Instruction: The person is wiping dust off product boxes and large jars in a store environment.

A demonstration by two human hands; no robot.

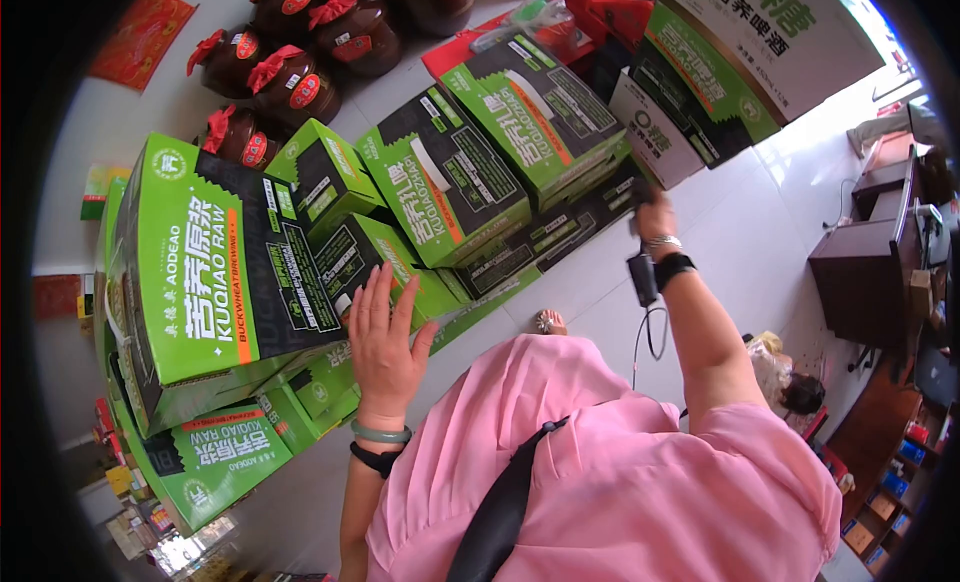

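My left hand (385, 342) is open, its fingers stretched out flat at the side of a green and black carton (412, 274). Left of it, a large AODEAO buckwheat carton (205, 252) stands on top of other cartons. My right hand (655, 222) reaches out to the right end of the stacked cartons, beside a green and black carton (545, 107) with a white handle. A black device (641, 267) with a cable lies along its wrist. The fingers of this hand are mostly hidden, so I cannot tell whether they grip anything.
Brown jars (300, 92) with red cloth tops stand behind the cartons. White cartons (650, 127) are stacked at the upper right. A dark wooden desk (865, 242) stands to the right. Another person (775, 377) is low down at the right, near shelves (890, 492).
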